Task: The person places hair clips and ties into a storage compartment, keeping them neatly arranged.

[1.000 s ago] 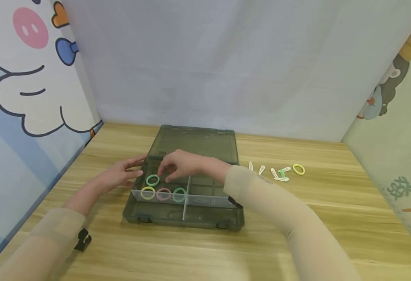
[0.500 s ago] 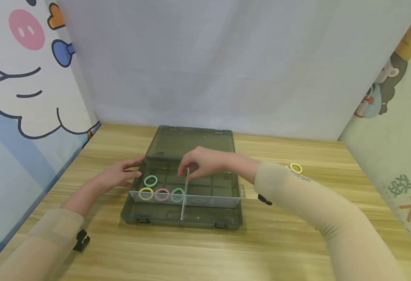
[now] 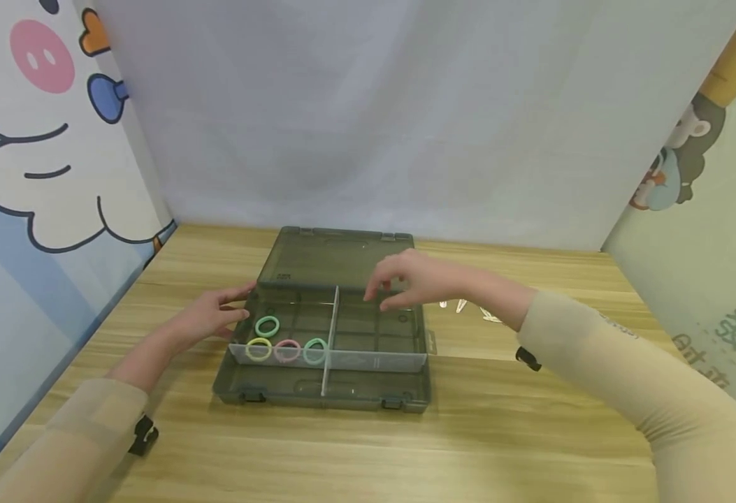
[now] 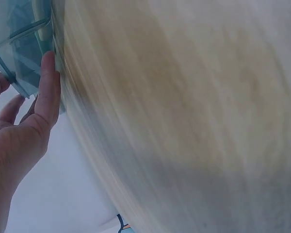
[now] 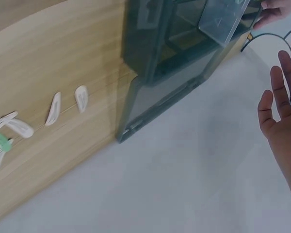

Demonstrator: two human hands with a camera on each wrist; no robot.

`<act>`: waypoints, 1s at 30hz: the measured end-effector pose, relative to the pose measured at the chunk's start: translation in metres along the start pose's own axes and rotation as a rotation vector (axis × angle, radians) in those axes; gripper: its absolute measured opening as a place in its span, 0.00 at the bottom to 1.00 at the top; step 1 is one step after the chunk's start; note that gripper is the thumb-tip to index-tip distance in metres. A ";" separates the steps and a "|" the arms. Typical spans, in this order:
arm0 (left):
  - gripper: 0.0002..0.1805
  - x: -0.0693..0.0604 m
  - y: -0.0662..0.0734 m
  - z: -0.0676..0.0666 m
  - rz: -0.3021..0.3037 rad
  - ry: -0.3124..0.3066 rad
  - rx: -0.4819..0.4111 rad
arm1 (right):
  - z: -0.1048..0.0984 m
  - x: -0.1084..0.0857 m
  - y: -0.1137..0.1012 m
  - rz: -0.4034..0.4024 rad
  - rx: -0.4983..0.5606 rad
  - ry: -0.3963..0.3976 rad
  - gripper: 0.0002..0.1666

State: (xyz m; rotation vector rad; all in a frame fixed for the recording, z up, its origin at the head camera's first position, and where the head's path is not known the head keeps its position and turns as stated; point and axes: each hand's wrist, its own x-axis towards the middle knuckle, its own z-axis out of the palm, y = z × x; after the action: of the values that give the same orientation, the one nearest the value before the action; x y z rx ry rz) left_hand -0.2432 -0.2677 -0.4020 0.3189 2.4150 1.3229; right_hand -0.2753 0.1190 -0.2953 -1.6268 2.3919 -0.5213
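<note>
A dark translucent divided box point(image 3: 377, 399) stands on the table with its lid point(image 3: 342, 251) laid back. In its left compartment are two green hair ties point(image 3: 267, 326), a yellow hair tie point(image 3: 258, 349) and a pink hair tie point(image 3: 287, 351). My left hand point(image 3: 207, 318) rests its extended fingers against the box's left side. Above the right compartment hovers my right hand point(image 3: 414, 279), fingers loosely bent and holding nothing. White hair clips point(image 5: 81, 98) lie on the table right of the box, partly hidden by my right arm in the head view.
A small green hair clip point(image 5: 1, 141) lies among the white ones in the right wrist view. White divider strips point(image 3: 333, 321) split the box into compartments. A pale cloth wall point(image 3: 374, 126) rises behind the table, with printed panels at both sides.
My right hand has moved rightward from over the left compartment to over the right one. The forearm now covers the yellow hair tie on the table. My left hand stays at the box.
</note>
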 end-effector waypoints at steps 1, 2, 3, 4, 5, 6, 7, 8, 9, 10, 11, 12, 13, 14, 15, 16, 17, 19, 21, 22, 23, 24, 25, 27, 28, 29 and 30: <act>0.36 0.000 0.000 0.000 -0.001 0.002 0.003 | -0.002 -0.005 0.001 0.017 0.008 0.001 0.13; 0.35 0.000 0.000 0.000 -0.005 0.005 0.008 | -0.004 -0.011 0.002 0.035 0.016 0.001 0.13; 0.35 0.000 0.000 0.000 -0.005 0.008 0.009 | -0.007 -0.016 0.004 0.050 0.025 0.000 0.13; 0.35 0.001 0.000 0.000 -0.004 0.010 0.007 | -0.008 -0.021 0.006 0.058 0.027 0.003 0.13; 0.35 0.001 -0.001 0.000 -0.002 0.012 0.006 | -0.010 -0.026 0.007 0.063 0.030 0.008 0.13; 0.35 0.001 -0.001 0.000 -0.001 0.012 0.006 | -0.012 -0.031 0.009 0.058 0.028 0.017 0.12; 0.35 0.001 -0.001 0.000 -0.001 0.010 0.002 | -0.014 -0.036 0.011 0.052 0.021 0.027 0.12; 0.35 0.001 -0.001 0.000 -0.001 0.010 0.001 | -0.015 -0.040 0.013 0.043 0.018 0.043 0.11; 0.35 0.001 -0.001 0.000 -0.002 0.010 -0.002 | -0.016 -0.045 0.014 0.037 0.015 0.060 0.11; 0.35 0.001 -0.001 0.000 -0.003 0.008 -0.003 | -0.018 -0.050 0.015 0.034 0.008 0.077 0.11; 0.36 0.002 0.000 0.000 -0.006 0.008 -0.003 | -0.020 -0.056 0.016 0.038 0.002 0.095 0.11; 0.36 0.001 0.000 0.000 -0.009 0.006 -0.003 | -0.021 -0.061 0.017 0.042 -0.003 0.113 0.12; 0.36 0.001 0.000 0.001 -0.010 0.007 -0.005 | -0.022 -0.066 0.018 0.051 -0.003 0.129 0.12; 0.36 0.001 0.001 0.001 -0.009 0.007 -0.005 | -0.023 -0.071 0.019 0.061 -0.001 0.148 0.12; 0.36 0.001 0.001 0.001 -0.010 0.005 -0.007 | -0.025 -0.077 0.020 0.071 -0.007 0.165 0.13; 0.36 0.000 0.002 0.002 -0.008 0.004 -0.008 | -0.026 -0.082 0.021 0.078 -0.013 0.182 0.13; 0.36 0.000 0.002 0.002 -0.007 0.003 -0.009 | -0.027 -0.086 0.023 0.083 -0.020 0.199 0.13; 0.36 -0.001 0.004 0.002 -0.002 0.000 -0.014 | -0.029 -0.096 0.026 0.092 -0.028 0.228 0.13; 0.36 -0.001 0.005 0.002 -0.005 -0.003 -0.016 | -0.030 -0.106 0.029 0.098 -0.038 0.257 0.14; 0.36 -0.001 0.005 0.002 -0.006 -0.003 -0.018 | -0.030 -0.110 0.030 0.099 -0.046 0.270 0.14; 0.36 -0.001 0.004 0.002 -0.009 -0.004 -0.021 | -0.030 -0.115 0.032 0.101 -0.053 0.283 0.14; 0.36 -0.001 0.004 0.002 -0.011 -0.004 -0.022 | -0.030 -0.119 0.034 0.098 -0.061 0.297 0.15; 0.35 0.000 0.004 0.002 -0.013 -0.004 -0.024 | -0.030 -0.124 0.036 0.093 -0.068 0.312 0.15; 0.35 0.000 0.002 0.001 -0.016 -0.002 -0.027 | -0.030 -0.133 0.040 0.087 -0.086 0.343 0.16; 0.35 0.001 0.002 0.001 -0.012 -0.003 -0.028 | -0.030 -0.138 0.042 0.088 -0.097 0.357 0.17; 0.35 0.001 0.001 0.001 -0.010 -0.002 -0.027 | -0.029 -0.143 0.044 0.095 -0.109 0.371 0.18; 0.35 0.001 0.001 0.001 -0.007 -0.002 -0.026 | -0.029 -0.148 0.046 0.102 -0.120 0.383 0.18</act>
State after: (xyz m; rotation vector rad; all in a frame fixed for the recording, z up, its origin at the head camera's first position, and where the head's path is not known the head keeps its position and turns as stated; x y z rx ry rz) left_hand -0.2437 -0.2661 -0.4021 0.3046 2.3930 1.3484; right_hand -0.2698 0.2765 -0.2919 -1.5566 2.8137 -0.7412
